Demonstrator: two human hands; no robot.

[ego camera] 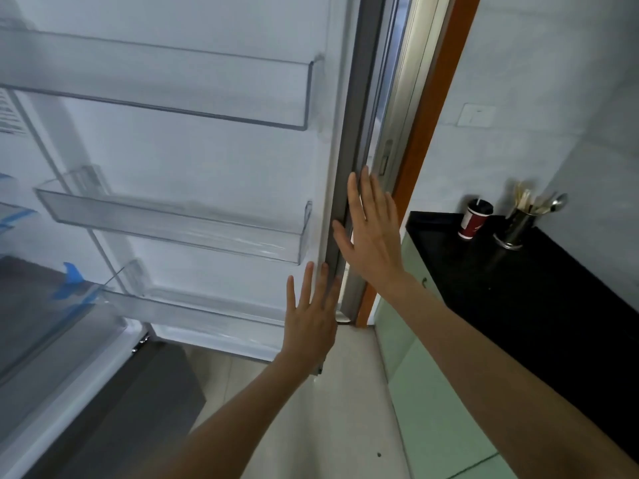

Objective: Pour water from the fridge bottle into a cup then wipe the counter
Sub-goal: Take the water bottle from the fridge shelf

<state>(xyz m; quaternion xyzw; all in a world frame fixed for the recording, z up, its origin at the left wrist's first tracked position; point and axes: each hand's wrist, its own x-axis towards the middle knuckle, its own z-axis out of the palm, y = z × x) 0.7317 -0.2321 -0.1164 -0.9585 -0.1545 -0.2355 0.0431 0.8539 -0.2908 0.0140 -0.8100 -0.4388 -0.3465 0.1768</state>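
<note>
No fridge bottle is visible; the cup (pixel 473 219) stands on the desk (pixel 539 288). Both hands, left hand (pixel 311 319) and right hand (pixel 371 236), lie flat with straight fingers on the fridge door (pixel 207 150) edge, holding nothing. Push evenly, I think.

Red paper cup (pixel 472 221) with dark lid, upright on black counter (pixel 539 292), near its back corner
</note>
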